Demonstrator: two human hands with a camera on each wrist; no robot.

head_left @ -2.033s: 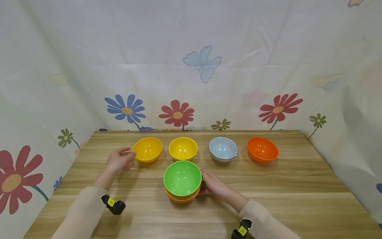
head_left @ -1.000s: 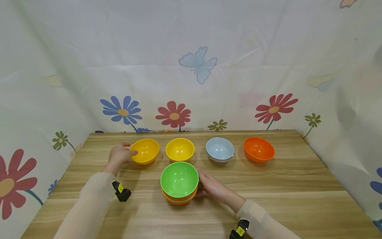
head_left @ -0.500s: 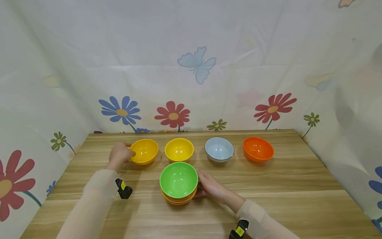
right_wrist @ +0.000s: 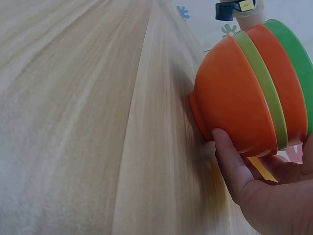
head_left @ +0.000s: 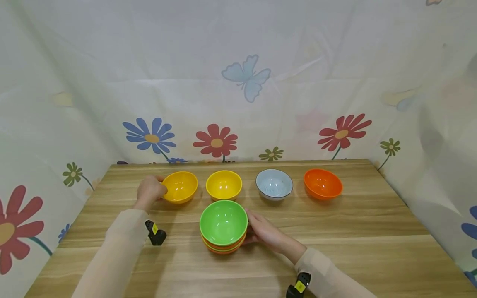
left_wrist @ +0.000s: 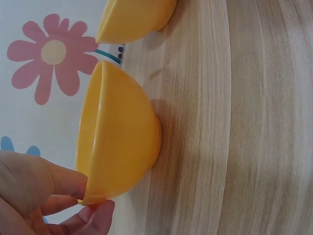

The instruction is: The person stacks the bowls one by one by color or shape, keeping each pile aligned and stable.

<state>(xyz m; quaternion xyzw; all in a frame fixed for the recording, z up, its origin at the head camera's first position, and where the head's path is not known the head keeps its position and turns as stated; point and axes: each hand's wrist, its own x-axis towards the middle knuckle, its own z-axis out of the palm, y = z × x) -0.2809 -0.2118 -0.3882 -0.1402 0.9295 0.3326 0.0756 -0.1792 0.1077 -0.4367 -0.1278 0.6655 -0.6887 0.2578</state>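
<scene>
My left hand [head_left: 153, 190] pinches the left rim of an amber bowl [head_left: 180, 187] at the left end of a back row. In the left wrist view the thumb and fingers [left_wrist: 58, 183] close on that amber bowl's [left_wrist: 122, 137] rim, and the bowl sits on the wood. My right hand [head_left: 257, 231] holds the right side of a nested bowl stack [head_left: 223, 225] with a green bowl on top. The right wrist view shows the thumb [right_wrist: 230, 159] against the bottom orange bowl of the stack [right_wrist: 244, 98], with fingers curled behind the rims.
A yellow bowl [head_left: 224, 185], a pale blue bowl [head_left: 273, 184] and an orange bowl [head_left: 322, 183] stand in the same row on the wooden table [head_left: 372, 231]. Flowered cloth walls close in the back and both sides. The yellow bowl [left_wrist: 132, 19] shows beyond the amber one.
My left hand moved from beside the amber bowl onto its left rim and closed on it. The right hand and the stack stayed put.
</scene>
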